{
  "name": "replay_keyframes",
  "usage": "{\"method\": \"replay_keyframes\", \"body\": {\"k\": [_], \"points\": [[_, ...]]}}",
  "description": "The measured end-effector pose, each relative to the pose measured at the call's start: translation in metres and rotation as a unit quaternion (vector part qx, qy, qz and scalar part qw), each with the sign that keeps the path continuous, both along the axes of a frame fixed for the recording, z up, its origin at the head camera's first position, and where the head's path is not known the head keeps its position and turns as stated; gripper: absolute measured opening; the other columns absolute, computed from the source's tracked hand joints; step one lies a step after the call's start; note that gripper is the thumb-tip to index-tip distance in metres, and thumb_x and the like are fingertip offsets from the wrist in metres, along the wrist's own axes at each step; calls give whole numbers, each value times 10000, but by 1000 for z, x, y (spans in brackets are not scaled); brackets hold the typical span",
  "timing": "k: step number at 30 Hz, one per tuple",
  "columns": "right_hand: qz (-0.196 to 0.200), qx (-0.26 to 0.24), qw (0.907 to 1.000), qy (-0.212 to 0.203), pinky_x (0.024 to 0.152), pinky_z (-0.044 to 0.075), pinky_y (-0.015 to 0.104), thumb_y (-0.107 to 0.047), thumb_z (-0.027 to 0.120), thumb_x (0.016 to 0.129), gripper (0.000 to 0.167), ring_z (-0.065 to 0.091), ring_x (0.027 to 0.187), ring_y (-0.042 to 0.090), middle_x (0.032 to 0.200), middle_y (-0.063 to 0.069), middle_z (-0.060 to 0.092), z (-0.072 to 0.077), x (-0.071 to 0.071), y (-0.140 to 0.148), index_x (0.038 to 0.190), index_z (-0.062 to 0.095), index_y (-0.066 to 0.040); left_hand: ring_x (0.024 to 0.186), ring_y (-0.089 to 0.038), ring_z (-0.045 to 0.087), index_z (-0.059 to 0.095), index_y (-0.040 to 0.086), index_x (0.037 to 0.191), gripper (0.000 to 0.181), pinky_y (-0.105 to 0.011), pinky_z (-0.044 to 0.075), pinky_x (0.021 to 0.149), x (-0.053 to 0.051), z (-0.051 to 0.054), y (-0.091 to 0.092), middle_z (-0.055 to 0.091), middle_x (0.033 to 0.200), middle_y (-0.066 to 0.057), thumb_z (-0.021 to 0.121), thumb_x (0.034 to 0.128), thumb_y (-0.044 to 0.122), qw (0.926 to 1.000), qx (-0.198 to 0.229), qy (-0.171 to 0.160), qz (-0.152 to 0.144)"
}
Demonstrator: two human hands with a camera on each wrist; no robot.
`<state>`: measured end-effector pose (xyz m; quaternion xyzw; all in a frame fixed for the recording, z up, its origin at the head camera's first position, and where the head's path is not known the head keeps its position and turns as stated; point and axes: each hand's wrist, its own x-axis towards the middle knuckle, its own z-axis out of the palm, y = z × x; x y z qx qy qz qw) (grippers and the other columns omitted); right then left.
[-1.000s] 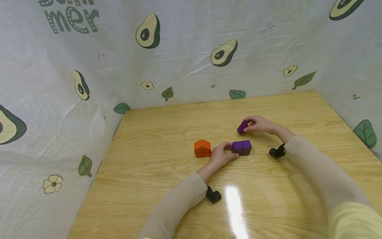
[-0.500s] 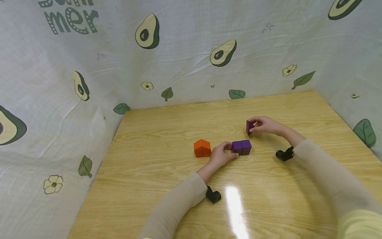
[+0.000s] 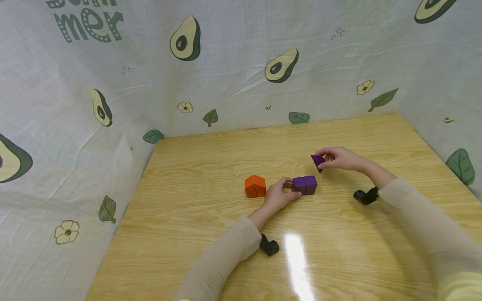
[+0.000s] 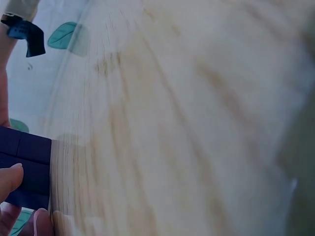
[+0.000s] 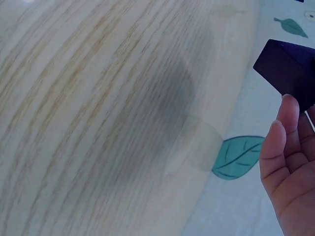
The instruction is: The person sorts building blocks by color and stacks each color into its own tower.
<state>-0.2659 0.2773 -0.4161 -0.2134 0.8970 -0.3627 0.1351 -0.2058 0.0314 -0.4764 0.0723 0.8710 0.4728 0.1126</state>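
Observation:
Two purple cubes (image 3: 305, 185) stand side by side on the table, touching. My left hand (image 3: 277, 196) holds the left cube, thumb at its near side and fingers behind. In the left wrist view the dark purple blocks (image 4: 32, 155) show seams, and a thumb lies against them. Above and slightly right of the cubes, my right hand (image 3: 339, 159) pinches a purple triangular block (image 3: 318, 162), tilted with a point downward. That triangular block (image 5: 285, 69) appears dark at the fingertips in the right wrist view. Just left of my left hand sit orange blocks (image 3: 255, 187) in a house shape.
The wooden table (image 3: 196, 234) ends at a pale patterned cloth (image 3: 233, 83) hanging behind and at both sides. Black wrist cameras (image 3: 269, 246) hang below the sleeves, close to the tabletop. A bright glare streak lies in front.
My right hand has moved right with the triangular block and turned it, so its point now faces down. My left hand, the cubes and the orange blocks have stayed put.

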Motion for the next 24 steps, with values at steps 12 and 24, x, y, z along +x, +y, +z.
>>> {"method": "replay_keyframes", "body": {"k": [12,24], "points": [[404,-411,9976,378,797,461,250,-122,641,856,344,538,950,195,1119,135,584,5,14,-10,1169,579,6,888,-110,583,600,199,1115,419,-232,426,726,0,-1,0,663,1018,38,750,748,339,10000,-58,34,-18],[1061,-308,9911,748,766,505,320,-130,677,826,332,571,916,200,1047,71,593,10,26,-27,1134,620,-20,847,-104,586,605,190,1111,406,-226,427,699,1,2,-1,663,1045,10,742,758,337,9999,-118,60,-69]]}}
